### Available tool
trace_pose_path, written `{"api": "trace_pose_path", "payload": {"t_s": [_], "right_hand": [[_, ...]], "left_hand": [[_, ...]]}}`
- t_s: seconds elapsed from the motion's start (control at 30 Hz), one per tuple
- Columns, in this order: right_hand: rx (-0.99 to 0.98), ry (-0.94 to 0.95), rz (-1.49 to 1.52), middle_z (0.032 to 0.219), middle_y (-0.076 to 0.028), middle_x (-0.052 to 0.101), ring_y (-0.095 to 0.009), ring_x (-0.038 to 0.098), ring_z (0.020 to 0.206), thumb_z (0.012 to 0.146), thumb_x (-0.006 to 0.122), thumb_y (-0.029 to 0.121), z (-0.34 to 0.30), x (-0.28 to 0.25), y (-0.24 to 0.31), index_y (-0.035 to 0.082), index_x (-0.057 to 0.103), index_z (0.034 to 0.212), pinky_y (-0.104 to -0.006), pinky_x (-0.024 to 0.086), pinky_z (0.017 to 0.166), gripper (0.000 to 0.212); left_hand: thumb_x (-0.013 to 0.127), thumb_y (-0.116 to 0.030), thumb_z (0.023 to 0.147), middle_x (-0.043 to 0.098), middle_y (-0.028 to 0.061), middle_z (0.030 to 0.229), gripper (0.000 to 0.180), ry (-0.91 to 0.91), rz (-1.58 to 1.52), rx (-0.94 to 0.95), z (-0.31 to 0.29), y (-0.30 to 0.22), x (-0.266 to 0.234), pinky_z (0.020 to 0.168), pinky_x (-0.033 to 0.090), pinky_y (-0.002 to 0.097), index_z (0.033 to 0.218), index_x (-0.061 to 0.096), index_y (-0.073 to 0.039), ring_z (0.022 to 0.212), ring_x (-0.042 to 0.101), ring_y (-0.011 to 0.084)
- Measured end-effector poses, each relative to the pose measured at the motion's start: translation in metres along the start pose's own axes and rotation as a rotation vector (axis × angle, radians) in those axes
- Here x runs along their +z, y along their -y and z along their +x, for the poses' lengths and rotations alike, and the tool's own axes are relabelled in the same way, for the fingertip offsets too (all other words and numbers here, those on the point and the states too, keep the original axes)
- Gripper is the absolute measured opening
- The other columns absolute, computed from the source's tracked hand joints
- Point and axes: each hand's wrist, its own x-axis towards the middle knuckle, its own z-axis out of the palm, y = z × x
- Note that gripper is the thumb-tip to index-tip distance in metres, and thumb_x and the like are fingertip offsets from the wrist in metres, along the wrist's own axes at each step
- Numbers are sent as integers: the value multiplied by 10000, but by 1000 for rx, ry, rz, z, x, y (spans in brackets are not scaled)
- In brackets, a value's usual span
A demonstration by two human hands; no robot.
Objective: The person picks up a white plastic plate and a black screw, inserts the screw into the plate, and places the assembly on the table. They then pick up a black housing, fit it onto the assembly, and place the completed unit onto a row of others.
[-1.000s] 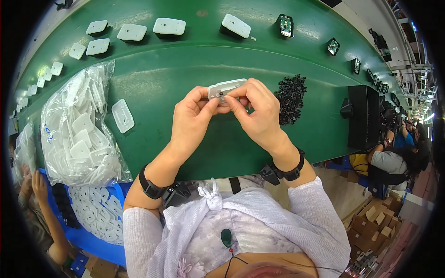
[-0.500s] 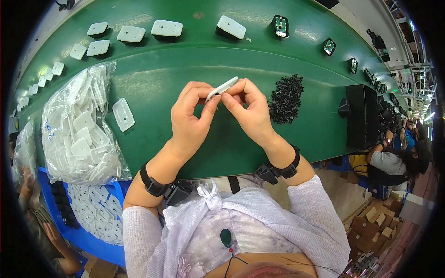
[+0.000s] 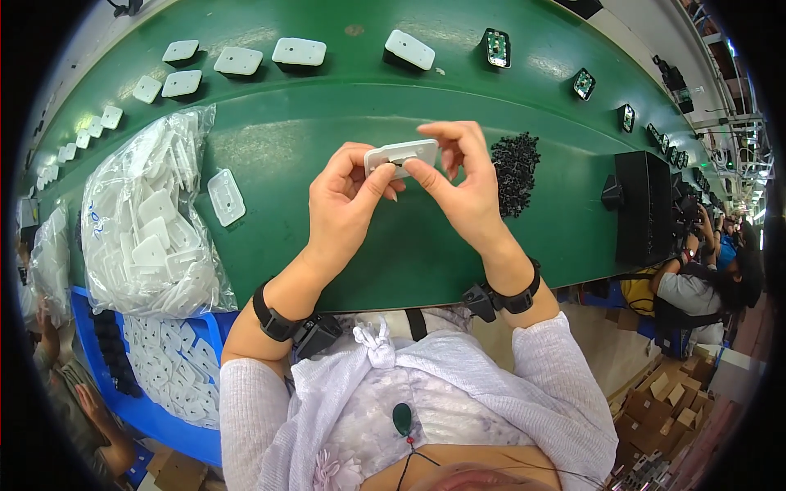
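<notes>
Pinching a thin white plastic cover [image 3: 416, 150] in the left hand [image 3: 340, 196], with thumb on the near face and fingers curled behind, in mid-air above the middle of a smooth, softly glossy green table [image 3: 401, 262]. Oblong and flat, rounded at the corners, matt rather than shiny; marked near the thumb tips by a small dark part [image 3: 399, 164], too covered to make out. Touching the cover with the right thumb, but otherwise clasping nothing with the right hand [image 3: 475, 184], loosely spread, with index finger raised well clear and the rest bent near the cover's right end; cannot tell of any contact behind. Showing, just right of that hand, a grainy, knobbly heap of tiny black pieces [image 3: 514, 176], and farther right a straight-sided black box [image 3: 643, 204]. Bearing, on the left, a loose white plate [image 3: 226, 197], flat and round-cornered with moulded relief, beside a crinkled clear plastic bag [image 3: 202, 127] bulging with similar white plates. Lined along the far side with squat black housings under smooth white tops [image 3: 299, 51], then, toward the right, with open black housings [image 3: 497, 49] around green circuit boards. Set lower left, with a blue tray [image 3: 164, 438] of hard-looking material, filled with jumbled white plates. Banded at both wrists with black straps [image 3: 274, 319], below ribbed pale knit sleeves [image 3: 254, 401].
</notes>
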Motion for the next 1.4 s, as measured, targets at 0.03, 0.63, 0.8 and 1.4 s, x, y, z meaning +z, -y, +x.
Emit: {"api": "trace_pose_path", "payload": {"t_s": [0.03,0.63,0.8,1.4], "right_hand": [[1,-3,-2,886,23,475,-64,410,720,779,774,167,0,0,0,62,584,1015,-203,352,635,321],[-48,-51,-433,892,-48,604,-165,557,824,850,701,319,87,-40,-33,88,591,1105,-300,462,730,361],[-154,-417,-1136,933,-134,635,-302,614,926,771,675,561,171,-80,-118,102,594,1128,-424,482,844,587],[-130,352,-447,1060,-125,598,-268,594,980,801,682,38,22,-41,-28,25,568,1136,-343,483,884,354]], "left_hand": [[582,-36,924,557,59,940,77,3,-1,-1,0,1,0,679,504,237,951,564,33,780,612,135],[531,-56,931,624,74,797,80,-182,681,-65,22,6,-44,572,453,287,881,571,-8,670,598,156],[592,-63,868,538,113,862,19,-43,1074,292,28,16,-41,614,476,382,870,594,-44,728,584,320],[716,-89,730,543,100,1076,615,234,1516,378,-3,-4,-21,904,419,399,1281,449,-24,1009,519,265]]}}
